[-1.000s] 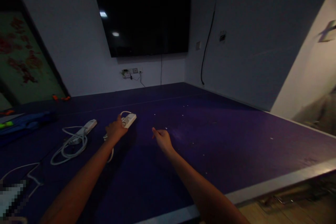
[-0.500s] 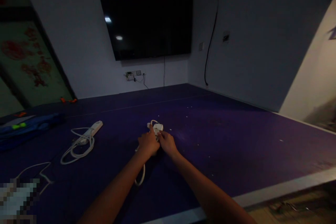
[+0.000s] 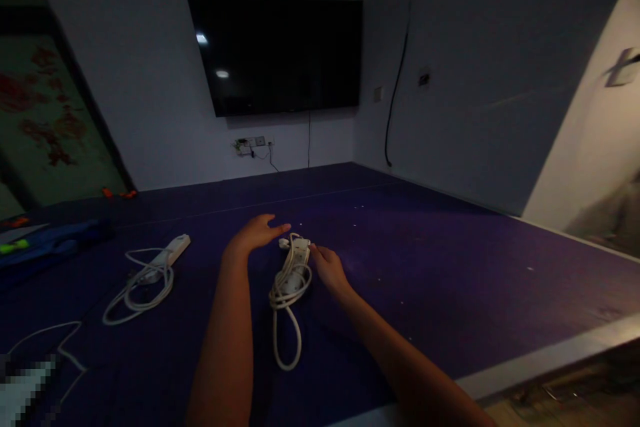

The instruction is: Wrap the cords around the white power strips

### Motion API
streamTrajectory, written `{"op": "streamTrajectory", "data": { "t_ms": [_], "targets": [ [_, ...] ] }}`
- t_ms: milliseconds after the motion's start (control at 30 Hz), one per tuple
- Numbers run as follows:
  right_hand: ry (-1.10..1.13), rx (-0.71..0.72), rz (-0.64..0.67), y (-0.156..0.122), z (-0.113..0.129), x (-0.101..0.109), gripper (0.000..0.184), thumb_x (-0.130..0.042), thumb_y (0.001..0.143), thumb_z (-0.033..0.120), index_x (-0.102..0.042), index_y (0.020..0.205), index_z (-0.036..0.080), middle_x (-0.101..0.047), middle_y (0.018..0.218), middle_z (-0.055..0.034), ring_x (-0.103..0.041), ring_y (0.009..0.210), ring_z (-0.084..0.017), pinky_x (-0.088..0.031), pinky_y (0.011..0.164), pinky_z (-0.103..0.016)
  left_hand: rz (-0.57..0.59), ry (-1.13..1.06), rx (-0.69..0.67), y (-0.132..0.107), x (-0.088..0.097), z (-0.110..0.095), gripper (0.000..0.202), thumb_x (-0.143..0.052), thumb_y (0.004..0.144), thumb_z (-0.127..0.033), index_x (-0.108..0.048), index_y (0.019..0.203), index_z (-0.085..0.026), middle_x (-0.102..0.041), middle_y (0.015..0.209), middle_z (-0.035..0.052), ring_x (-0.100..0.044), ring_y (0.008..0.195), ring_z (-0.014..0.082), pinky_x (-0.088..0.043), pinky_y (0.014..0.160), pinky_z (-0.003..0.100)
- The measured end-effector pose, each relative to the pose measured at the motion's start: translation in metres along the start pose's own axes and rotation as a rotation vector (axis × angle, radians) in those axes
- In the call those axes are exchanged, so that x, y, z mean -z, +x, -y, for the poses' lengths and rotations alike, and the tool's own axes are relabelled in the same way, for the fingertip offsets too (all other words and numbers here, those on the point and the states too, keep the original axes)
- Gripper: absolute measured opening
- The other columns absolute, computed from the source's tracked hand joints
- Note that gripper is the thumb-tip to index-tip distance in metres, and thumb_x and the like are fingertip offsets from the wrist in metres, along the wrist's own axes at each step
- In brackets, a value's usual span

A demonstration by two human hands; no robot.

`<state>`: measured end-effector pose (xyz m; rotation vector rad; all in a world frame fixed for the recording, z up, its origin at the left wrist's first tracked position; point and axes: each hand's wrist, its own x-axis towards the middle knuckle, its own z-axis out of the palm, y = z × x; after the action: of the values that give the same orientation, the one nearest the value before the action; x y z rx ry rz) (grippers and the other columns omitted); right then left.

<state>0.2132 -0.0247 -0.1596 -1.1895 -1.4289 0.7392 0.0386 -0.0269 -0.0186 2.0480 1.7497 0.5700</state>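
In the middle of the purple surface lies a white power strip [image 3: 301,252], its white cord [image 3: 286,310] looped around it, with one long loop hanging toward me. My right hand [image 3: 329,268] grips the strip's right edge near the far end, thumb on top and the other fingers partly hidden. Off the strip to the left, my left hand [image 3: 257,235] is raised and holds nothing, its fingers apart. The plug [image 3: 284,243] appears at the strip's far left corner, close to my left fingertips.
A second white power strip [image 3: 167,255] with a loosely coiled cord lies to the left. Blue cloth [image 3: 65,240] sits beyond it, and a thin white cable [image 3: 63,347] runs near a blurred patch. A television [image 3: 280,57] hangs on the wall. Small white bits dot the purple surface [image 3: 425,247].
My left hand has let go of the power strip and moved up and left, opening. The strip and its wrapped cord now show more fully. My right hand stays at the strip's right edge.
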Motion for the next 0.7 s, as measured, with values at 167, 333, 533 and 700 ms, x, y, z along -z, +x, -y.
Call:
{"op": "streamTrajectory", "data": {
  "t_ms": [167, 333, 533, 700],
  "targets": [
    [-0.143, 0.104, 0.000, 0.023, 0.033, 0.012, 0.021, -0.056, 0.080, 0.028, -0.074, 0.079, 0.018, -0.073, 0.082, -0.0070, -0.066, 0.075, -0.020, -0.045, 0.065, -0.026, -0.105, -0.100, 0.023, -0.023, 0.035, 0.019, 0.081, -0.054, 0.076, -0.057, -0.039, 0.139, -0.010, -0.070, 0.106, 0.0136, -0.065, 0.099, 0.0251, -0.047, 0.083, 0.032],
    [-0.347, 0.245, 0.594, 0.056, 0.105, 0.009, 0.013, -0.076, 0.056, 0.017, -0.075, 0.068, 0.020, -0.067, 0.058, 0.0002, -0.061, 0.058, -0.016, -0.040, 0.055, -0.023, -0.245, -0.123, 0.038, -0.037, 0.054, 0.032, 0.075, -0.054, 0.078, -0.055, -0.042, 0.138, -0.013, -0.069, 0.109, 0.0127, -0.064, 0.101, 0.0249, -0.046, 0.085, 0.034],
    [-0.373, 0.327, 1.001, 0.027, 0.131, -0.037, 0.022, -0.084, 0.039, 0.025, -0.070, 0.055, 0.022, -0.058, 0.045, 0.0066, -0.051, 0.043, -0.011, -0.036, 0.049, -0.022, -0.256, -0.173, 0.008, -0.040, 0.057, 0.037, 0.071, -0.055, 0.079, -0.052, -0.043, 0.137, -0.012, -0.070, 0.106, 0.0119, -0.065, 0.097, 0.0233, -0.047, 0.084, 0.033],
    [-0.308, 0.216, 0.715, 0.007, 0.081, -0.083, 0.034, -0.086, 0.044, 0.030, -0.054, 0.034, 0.022, -0.039, 0.032, 0.0075, -0.039, 0.036, -0.010, -0.032, 0.045, -0.024, -0.297, -0.161, 0.000, -0.041, 0.057, 0.037, 0.068, -0.055, 0.080, -0.052, -0.046, 0.136, -0.014, -0.069, 0.107, 0.0117, -0.064, 0.098, 0.0234, -0.047, 0.084, 0.033]
  ]
}}
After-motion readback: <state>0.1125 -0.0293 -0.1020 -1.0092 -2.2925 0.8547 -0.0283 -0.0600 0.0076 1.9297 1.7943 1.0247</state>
